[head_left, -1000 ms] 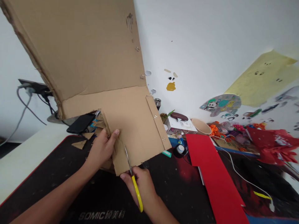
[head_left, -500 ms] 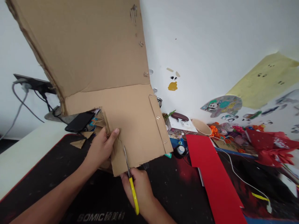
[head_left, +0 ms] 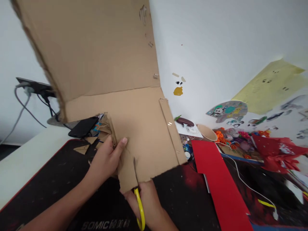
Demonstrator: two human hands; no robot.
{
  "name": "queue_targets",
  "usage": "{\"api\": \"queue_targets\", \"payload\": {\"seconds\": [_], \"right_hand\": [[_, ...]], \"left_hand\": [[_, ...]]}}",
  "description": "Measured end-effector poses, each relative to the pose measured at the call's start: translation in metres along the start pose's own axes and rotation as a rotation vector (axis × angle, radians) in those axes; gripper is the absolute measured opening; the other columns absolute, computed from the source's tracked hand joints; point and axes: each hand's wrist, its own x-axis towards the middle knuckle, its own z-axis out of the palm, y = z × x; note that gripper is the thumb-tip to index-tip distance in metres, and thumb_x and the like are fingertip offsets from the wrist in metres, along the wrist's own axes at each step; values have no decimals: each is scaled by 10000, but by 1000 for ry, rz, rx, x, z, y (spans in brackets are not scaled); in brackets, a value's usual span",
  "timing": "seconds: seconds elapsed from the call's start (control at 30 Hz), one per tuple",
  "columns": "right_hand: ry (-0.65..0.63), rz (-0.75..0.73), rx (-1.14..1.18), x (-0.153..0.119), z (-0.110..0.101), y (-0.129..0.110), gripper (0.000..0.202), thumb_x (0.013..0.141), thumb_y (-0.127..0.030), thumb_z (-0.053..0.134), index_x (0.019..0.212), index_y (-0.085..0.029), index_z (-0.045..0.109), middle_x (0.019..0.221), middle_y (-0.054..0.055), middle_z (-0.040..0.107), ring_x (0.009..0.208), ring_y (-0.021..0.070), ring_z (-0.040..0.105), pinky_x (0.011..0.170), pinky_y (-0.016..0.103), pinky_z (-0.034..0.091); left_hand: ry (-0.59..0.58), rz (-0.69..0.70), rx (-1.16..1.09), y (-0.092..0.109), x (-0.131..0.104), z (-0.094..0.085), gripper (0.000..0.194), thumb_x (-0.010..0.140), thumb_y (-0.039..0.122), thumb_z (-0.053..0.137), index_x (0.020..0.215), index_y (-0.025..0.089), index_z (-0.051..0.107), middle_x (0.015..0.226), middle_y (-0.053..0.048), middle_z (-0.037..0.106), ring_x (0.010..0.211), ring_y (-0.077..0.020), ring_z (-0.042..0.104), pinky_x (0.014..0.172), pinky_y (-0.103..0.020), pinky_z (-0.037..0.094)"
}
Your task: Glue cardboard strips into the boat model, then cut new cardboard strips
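Note:
A large sheet of brown cardboard [head_left: 141, 128], creased across its middle, stands up in front of me. My left hand [head_left: 109, 157] pinches its cut lower-left edge, thumb on the near face. Below the sheet, my right hand [head_left: 144, 199] grips yellow-handled scissors [head_left: 140, 208]. One blade shows on the near face, inside a slit rising from the bottom edge; the other is hidden behind the cardboard. Part of the right hand's fingers is out of sight behind the sheet. Several cardboard scraps [head_left: 82, 149] lie left of my left hand.
On the dark desk mat [head_left: 173, 195], a red sheet [head_left: 221, 183] lies to the right. A black phone [head_left: 83, 127] rests at the left, near a power strip [head_left: 36, 86]. Behind stand a beige bowl [head_left: 207, 132], flowers and a white cable [head_left: 238, 166].
The cardboard has shifted slightly right and down. The scissors have moved a little right and lower with my right hand, and less of the blade shows. My left hand keeps its grip.

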Motion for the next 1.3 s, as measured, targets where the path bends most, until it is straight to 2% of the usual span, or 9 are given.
{"api": "queue_targets", "payload": {"seconds": [0.1, 0.23, 0.47, 0.57, 0.67, 0.83, 1.0, 1.17, 1.3], "right_hand": [[11, 61, -25, -2, 1, 8, 114, 888, -315, 822, 817, -227, 825, 736, 31, 789, 706, 226, 772, 707, 284, 596], [68, -11, -66, -4, 1, 9, 33, 840, -253, 810, 857, -231, 828, 855, 43, 842, 782, 235, 794, 787, 298, 610], [93, -91, -44, -3, 1, 9, 98, 886, -229, 729, 883, -242, 826, 947, 65, 871, 942, 272, 842, 950, 327, 609], [126, -83, -86, -6, 1, 17, 139, 875, -236, 718, 751, -230, 780, 794, 65, 835, 816, 271, 837, 879, 325, 618], [124, -64, -113, -6, -1, 20, 179, 864, -236, 697, 693, -226, 748, 768, 76, 821, 792, 272, 833, 786, 301, 612], [122, -71, -117, -4, -2, 13, 170, 882, -217, 653, 789, -231, 795, 843, 89, 848, 869, 285, 846, 851, 318, 622], [55, -16, -150, -4, -3, 8, 167, 847, -158, 660, 832, -231, 810, 918, 104, 863, 956, 304, 849, 913, 334, 628], [39, -36, -159, -2, -2, 5, 255, 833, -113, 656, 953, -241, 842, 1052, 99, 876, 1061, 296, 842, 1000, 327, 607], [70, -49, -193, 2, 2, 12, 213, 831, -133, 653, 881, -238, 831, 933, 88, 871, 917, 276, 855, 885, 298, 631]], "left_hand": [[32, 9, 45, -2, -1, -4, 520, 967, 689, 575, 1206, 243, 692, 1229, -128, 810, 1189, -393, 741, 1030, -570, 600], [14, 1, 24, -2, 1, -6, 526, 951, 679, 575, 1211, 236, 690, 1229, -132, 810, 1203, -395, 748, 1018, -562, 614], [16, 16, -8, 2, -3, 0, 482, 956, 649, 583, 1190, 238, 681, 1208, -133, 805, 1197, -382, 750, 1026, -550, 618], [29, 43, 10, 3, -4, 2, 463, 961, 621, 585, 1215, 244, 671, 1226, -127, 802, 1227, -380, 739, 1057, -550, 606], [24, 49, 22, 2, -3, 3, 457, 966, 615, 577, 1210, 239, 672, 1212, -128, 802, 1224, -384, 737, 1049, -552, 610], [14, 45, -7, -2, 2, 4, 455, 974, 611, 576, 1215, 239, 676, 1210, -123, 801, 1223, -379, 732, 1054, -555, 607], [-11, 8, -20, -6, 3, 0, 508, 974, 646, 589, 1238, 224, 694, 1243, -129, 802, 1191, -381, 746, 1026, -552, 620], [-8, -30, -47, -6, 5, -2, 530, 955, 674, 610, 1211, 222, 715, 1221, -123, 817, 1160, -394, 762, 984, -545, 636], [41, -32, -42, -4, 4, 1, 510, 955, 667, 605, 1192, 229, 718, 1229, -122, 817, 1200, -390, 754, 1025, -548, 620]]}}
